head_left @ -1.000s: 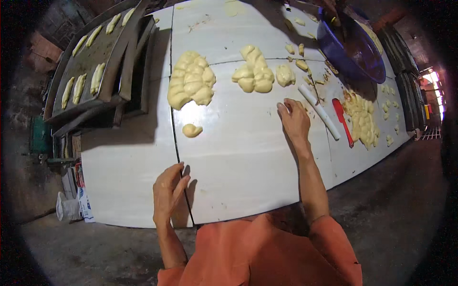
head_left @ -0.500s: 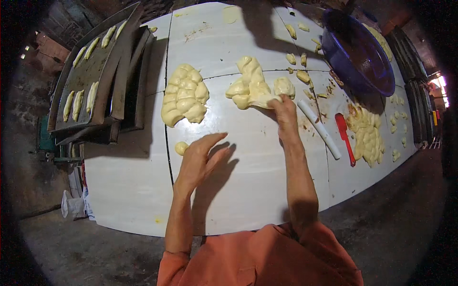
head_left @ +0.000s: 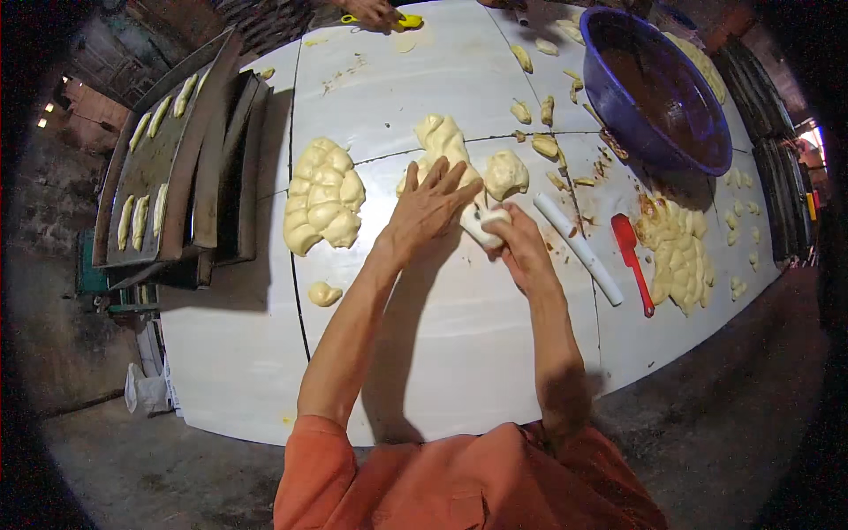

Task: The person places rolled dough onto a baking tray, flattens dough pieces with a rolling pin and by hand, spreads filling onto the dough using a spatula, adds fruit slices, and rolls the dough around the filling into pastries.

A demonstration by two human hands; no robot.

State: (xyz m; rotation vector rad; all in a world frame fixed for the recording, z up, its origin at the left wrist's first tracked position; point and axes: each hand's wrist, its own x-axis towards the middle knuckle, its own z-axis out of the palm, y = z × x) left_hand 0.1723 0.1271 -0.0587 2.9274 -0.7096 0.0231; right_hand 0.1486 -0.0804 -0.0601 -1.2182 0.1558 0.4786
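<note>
Our left hand (head_left: 430, 201) lies spread, fingers over the pale dough mound (head_left: 439, 135); our right hand (head_left: 523, 246) is closed around 1 smooth dough piece (head_left: 483, 225). We would do well to steady the mound lightly and squeeze evenly, so the dough doesn't stretch thin. The piece protrudes from our right grip, just beside the left fingertips; whether it joins the mound, we cannot tell. 1 round dough lump (head_left: 506, 173) sits just beyond it.
</note>
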